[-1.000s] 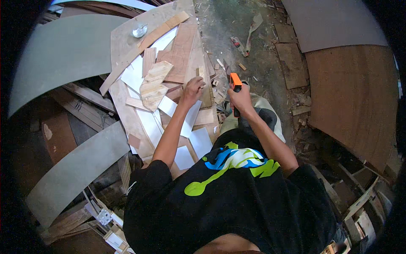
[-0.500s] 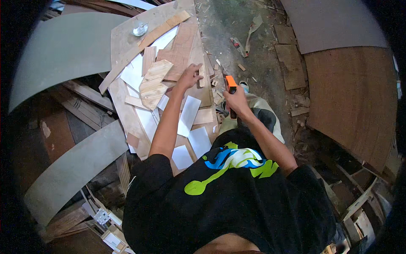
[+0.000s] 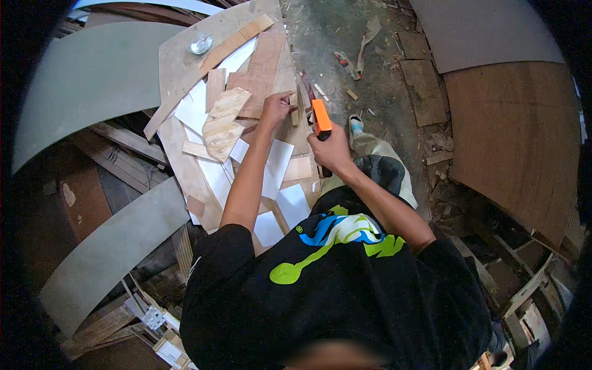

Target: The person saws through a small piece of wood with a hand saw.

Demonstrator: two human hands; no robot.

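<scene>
Right hand (image 3: 331,151) gripping orange tool (image 3: 321,116), fingers wrapping round its handle. Farther forward and left, strip (image 3: 295,113) lying near right edge of surface (image 3: 179,60), long axis running away from person. Left hand (image 3: 277,109) sitting nearer, curled fingertips meeting strip's left side; whether pinching, cannot tell. Strip looking narrow, pale tan, woody.

An orange and black tool (image 3: 321,118) tilts near a narrow wooden strip (image 3: 295,115).
</scene>
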